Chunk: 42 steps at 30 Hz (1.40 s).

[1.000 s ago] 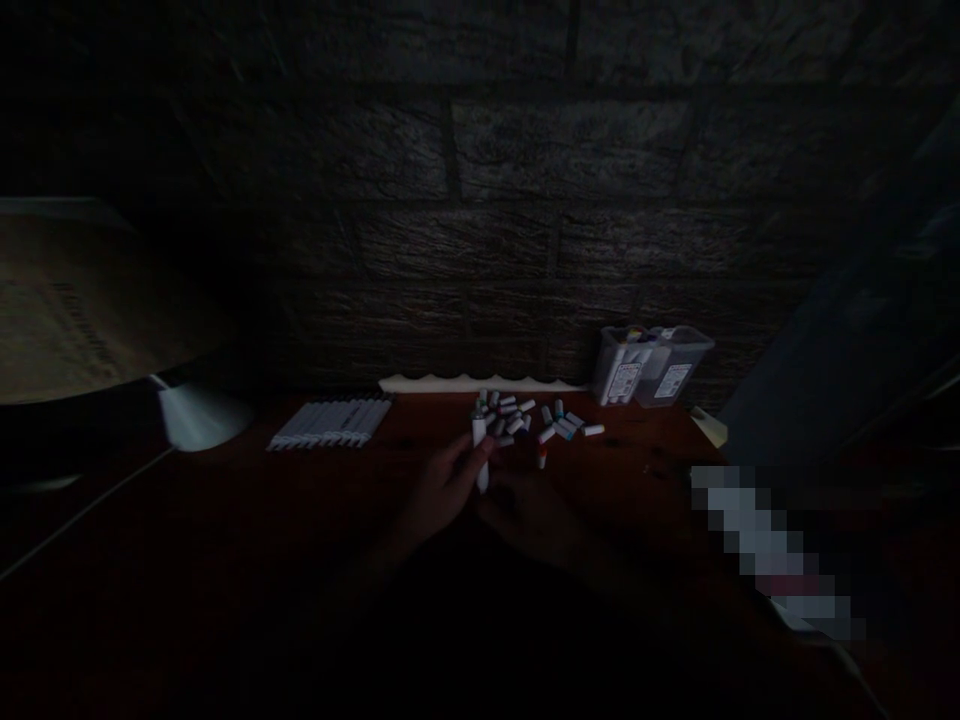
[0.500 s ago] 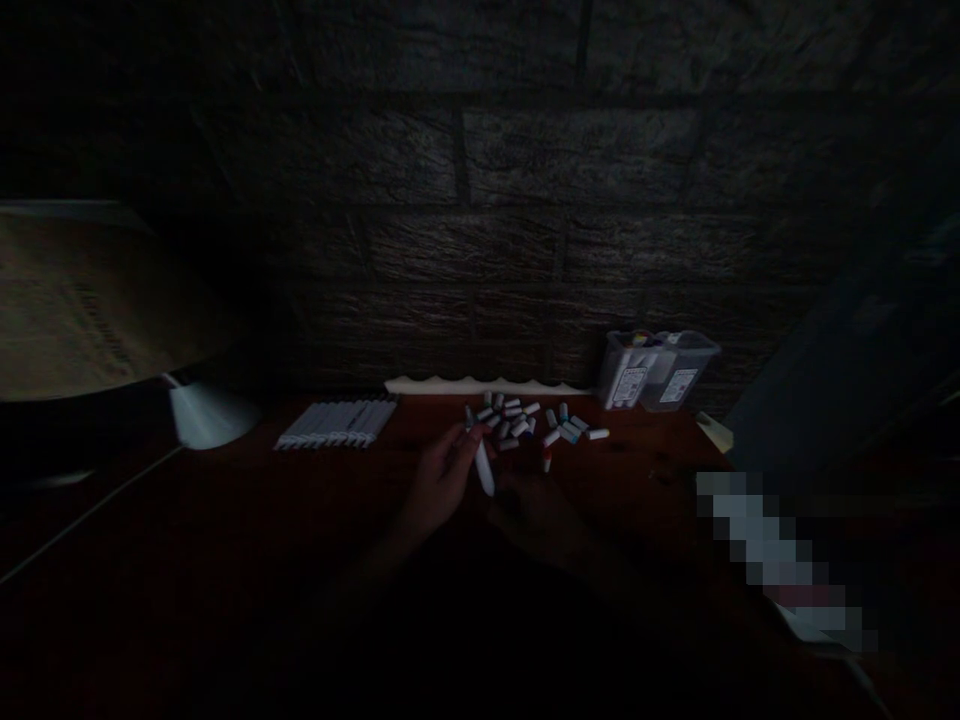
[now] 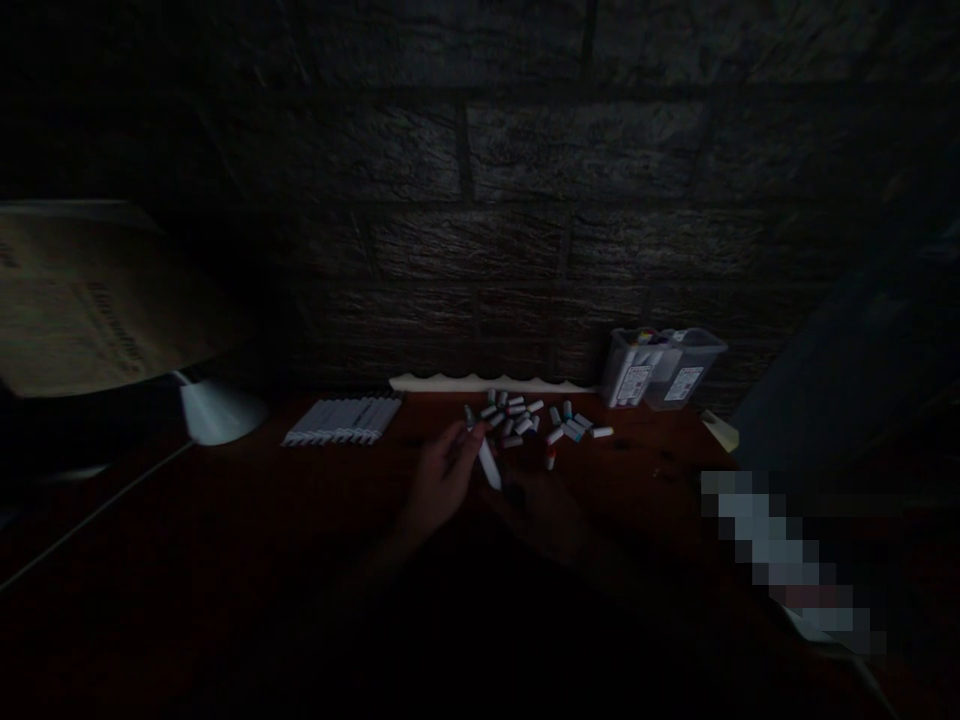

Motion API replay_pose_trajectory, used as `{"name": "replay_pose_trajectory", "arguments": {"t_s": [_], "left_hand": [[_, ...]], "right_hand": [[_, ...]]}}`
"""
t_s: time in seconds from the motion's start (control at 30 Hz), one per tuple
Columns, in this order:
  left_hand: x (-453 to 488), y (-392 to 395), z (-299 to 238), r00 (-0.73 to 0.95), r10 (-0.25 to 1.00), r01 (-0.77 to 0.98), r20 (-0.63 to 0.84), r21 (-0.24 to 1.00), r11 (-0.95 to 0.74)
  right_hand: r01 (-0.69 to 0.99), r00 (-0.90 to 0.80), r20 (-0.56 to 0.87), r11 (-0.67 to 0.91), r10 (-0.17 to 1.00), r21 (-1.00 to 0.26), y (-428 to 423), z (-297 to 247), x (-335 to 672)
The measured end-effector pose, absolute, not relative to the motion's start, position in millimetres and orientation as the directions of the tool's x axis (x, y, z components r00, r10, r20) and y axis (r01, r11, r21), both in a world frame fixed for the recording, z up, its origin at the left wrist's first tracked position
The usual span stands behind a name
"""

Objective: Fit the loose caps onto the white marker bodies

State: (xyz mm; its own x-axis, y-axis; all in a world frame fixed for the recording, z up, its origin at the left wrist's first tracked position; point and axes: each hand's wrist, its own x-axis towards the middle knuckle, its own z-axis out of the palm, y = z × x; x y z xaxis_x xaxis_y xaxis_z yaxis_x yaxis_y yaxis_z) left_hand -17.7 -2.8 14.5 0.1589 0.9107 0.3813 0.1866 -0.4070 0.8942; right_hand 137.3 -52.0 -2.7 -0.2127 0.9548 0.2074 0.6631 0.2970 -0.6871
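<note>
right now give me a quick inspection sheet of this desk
surface: dark reddish wooden table, dimly lit
job's things: white marker in left hand; loose marker caps scattered behind it; row of white markers lying side by side at left
clutter: two clear plastic boxes by the wall; white strip along the table's back edge
grippers: left hand grips the marker; right hand close beside it, too dark to judge
cables: thin line across the table's left part, maybe a cord
surroundings: dark brick wall; white lamp at left
</note>
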Motion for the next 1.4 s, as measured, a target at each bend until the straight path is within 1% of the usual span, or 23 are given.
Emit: {"name": "replay_pose_trajectory", "arguments": {"t_s": [0.1,0.2,0.27,0.37,0.47,0.53,0.6,0.7,0.83,1.1,1.23,1.33,1.4], "left_hand": [[-18,-3,13,0.153,0.903,0.182,0.402,0.886,-0.426],[-18,-2,14,0.127,0.893,0.156,0.431,0.88,-0.448],[-18,-1,15,0.105,0.897,0.127,0.429,0.889,-0.44],[-18,1,16,0.075,0.908,0.075,0.413,0.906,-0.418],[-18,4,17,0.052,0.913,0.059,0.403,0.912,-0.406],[-18,4,16,0.042,0.919,0.058,0.392,0.917,-0.394],[-18,5,16,0.011,0.924,0.056,0.381,0.923,-0.381],[-18,5,15,-0.058,0.922,0.068,0.382,0.923,-0.378],[-19,4,17,-0.084,0.897,0.115,0.434,0.898,-0.424],[-18,-1,18,-0.046,0.887,0.167,0.46,0.879,-0.447],[-19,1,16,-0.05,0.883,0.155,0.466,0.877,-0.454],[-20,2,14,-0.039,0.887,0.174,0.46,0.877,-0.447],[-19,1,13,-0.02,0.885,0.193,0.465,0.871,-0.452]], "right_hand": [[0.681,-0.203,0.18,0.271,0.962,-0.681,-52,-1,138],[0.726,-0.156,0.203,0.251,0.967,-0.64,-51,2,142],[0.742,-0.127,0.226,0.244,0.966,-0.624,-49,5,145],[0.758,-0.103,0.209,0.213,0.972,-0.617,-48,9,149],[0.814,-0.109,0.195,0.2,0.975,-0.545,-48,12,149],[0.854,-0.122,0.241,0.225,0.963,-0.469,-49,14,149],[0.881,-0.131,0.336,0.265,0.933,-0.392,-49,15,149],[0.882,-0.158,0.46,0.334,0.874,-0.333,-49,18,152],[0.857,-0.188,0.516,0.396,0.836,-0.33,-49,19,155],[0.865,-0.157,0.618,0.409,0.771,-0.29,-50,13,152],[0.819,-0.158,0.621,0.453,0.768,-0.352,-50,16,151],[0.767,-0.16,0.597,0.479,0.787,-0.426,-51,18,148],[0.755,-0.175,0.571,0.482,0.802,-0.444,-52,19,145]]}}
